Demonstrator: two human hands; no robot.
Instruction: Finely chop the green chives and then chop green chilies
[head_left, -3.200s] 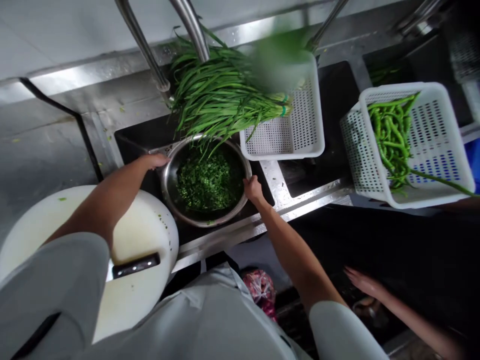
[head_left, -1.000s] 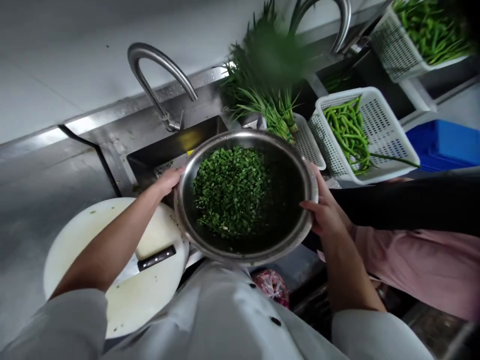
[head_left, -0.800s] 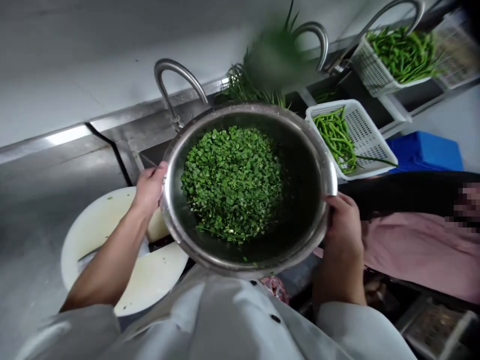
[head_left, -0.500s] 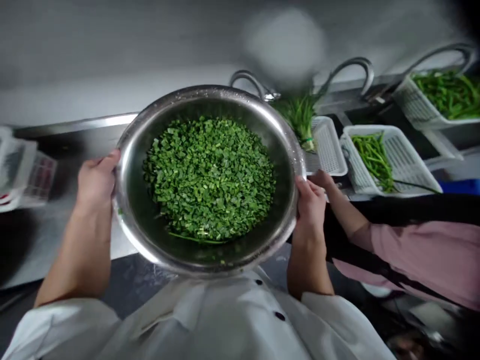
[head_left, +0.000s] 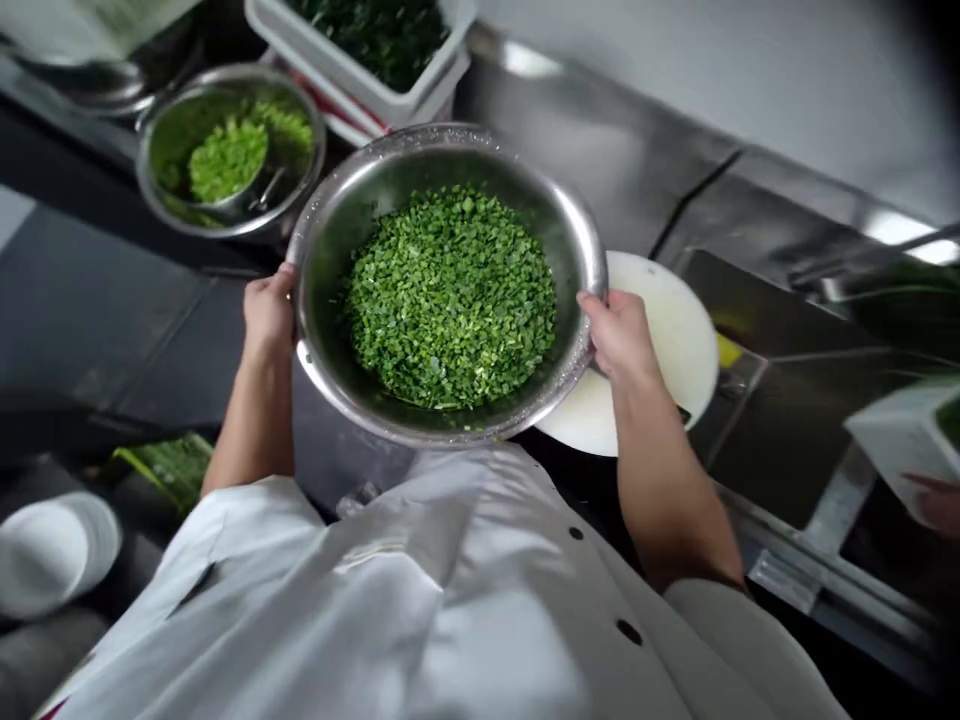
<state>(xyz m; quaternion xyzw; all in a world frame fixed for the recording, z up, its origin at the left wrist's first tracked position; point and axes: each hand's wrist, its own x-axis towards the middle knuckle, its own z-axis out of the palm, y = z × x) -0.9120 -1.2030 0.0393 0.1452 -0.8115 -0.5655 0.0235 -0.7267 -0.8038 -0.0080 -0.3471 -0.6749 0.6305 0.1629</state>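
A wide steel bowl [head_left: 330, 380] is held up in front of my body, its rim wet with droplets. Chopped green scallions [head_left: 457, 300] fill much of its inside. My left hand [head_left: 270, 310] is closed on the left side of the rim. On the opposite side, my right hand [head_left: 619, 330] grips the rim with the thumb on top. Behind my right hand and partly under the bowl's edge lies a round white cutting board [head_left: 675, 330] on the counter.
A smaller steel bowl [head_left: 225, 230] with cut greens stands at the upper left. Beside it is a white bin [head_left: 416, 100] of dark leafy greens. A sink [head_left: 780, 430] lies to the right, with another person's hand [head_left: 934, 500] by a white basket [head_left: 892, 440]. White buckets [head_left: 45, 555] stand lower left.
My body and the bowl have turned to the left, away from the sinks and the person in pink. The smaller bowl, the bin and the cutting board have come into view.
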